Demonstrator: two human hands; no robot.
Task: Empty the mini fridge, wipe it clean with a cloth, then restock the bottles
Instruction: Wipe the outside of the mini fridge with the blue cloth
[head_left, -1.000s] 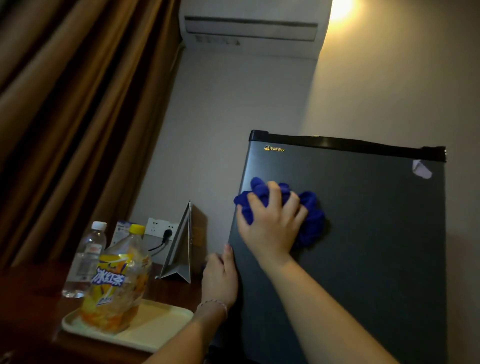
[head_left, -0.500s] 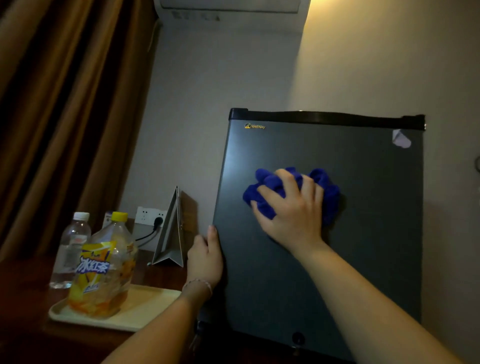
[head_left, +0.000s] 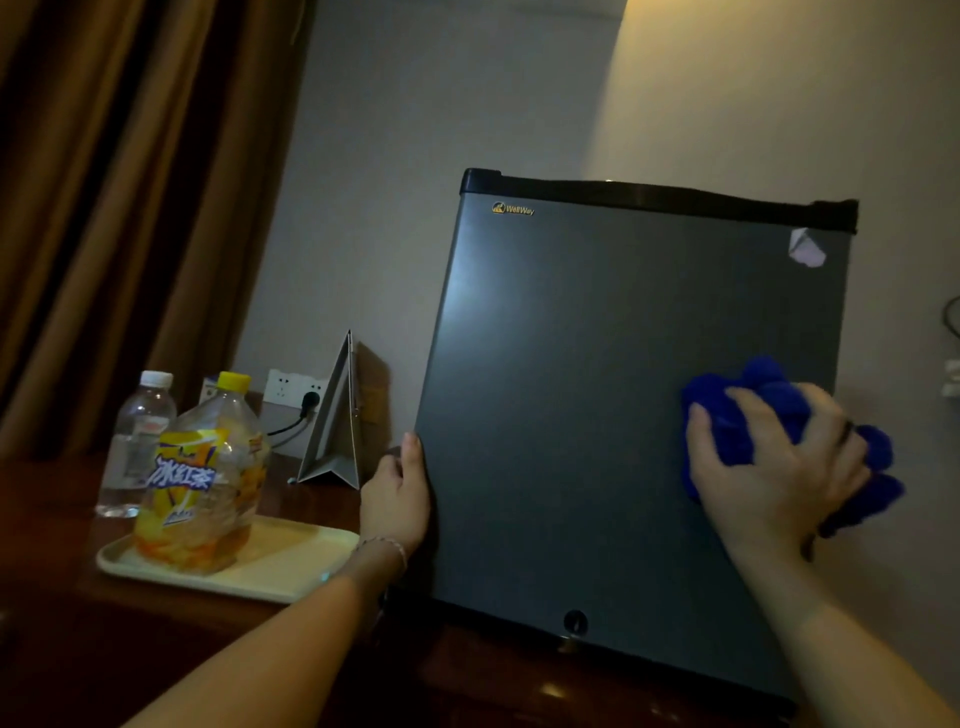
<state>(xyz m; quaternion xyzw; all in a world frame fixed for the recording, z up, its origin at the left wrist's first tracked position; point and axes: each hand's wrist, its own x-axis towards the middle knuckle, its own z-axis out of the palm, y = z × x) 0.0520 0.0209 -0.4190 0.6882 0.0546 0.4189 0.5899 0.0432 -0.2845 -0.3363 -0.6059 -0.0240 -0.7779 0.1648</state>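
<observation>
Mini fridge (head_left: 597, 415), 1 blue cloth (head_left: 753, 410), 2 bottles (head_left: 197, 483), 1 tray (head_left: 280, 566)

Left hand (head_left: 396, 493) is wrapped round the left edge of the fridge door (head_left: 597, 415), thumb up on the front, forearm reaching in from bottom left. Right hand (head_left: 774, 467) has its fingers spread, pressing a bunched blue cloth (head_left: 753, 400) against the door's right side, arm stretched out.

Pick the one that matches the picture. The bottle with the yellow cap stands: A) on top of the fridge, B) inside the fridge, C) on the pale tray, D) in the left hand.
C: the yellow-capped bottle stands on the pale tray, left of the shut mini fridge.
</observation>
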